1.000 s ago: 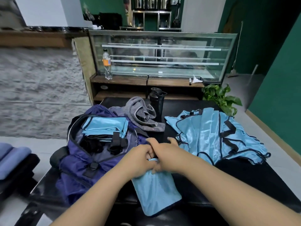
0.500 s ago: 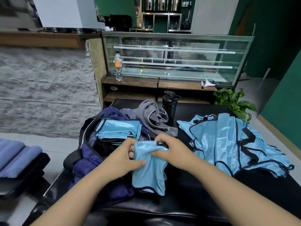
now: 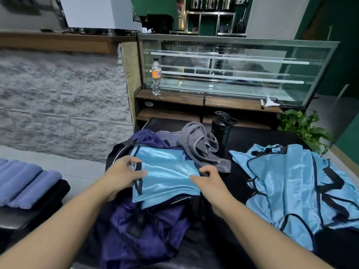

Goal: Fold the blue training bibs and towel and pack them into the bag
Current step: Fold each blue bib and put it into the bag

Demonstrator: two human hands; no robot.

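At the centre of the frame, over the open purple bag, the left hand and right hand each pinch an end of a folded blue bib; unfolded bibs lie at right.

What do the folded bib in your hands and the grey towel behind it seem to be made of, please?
The folded bib looks like thin, glossy synthetic cloth, probably polyester: it shines and creases sharply. The grey towel looks like soft, matt ribbed knit or terry, cotton or microfibre, I cannot tell which: fine stripes, no sheen.

Black table: purple bag, grey towel, black bottle, unfolded blue bibs.
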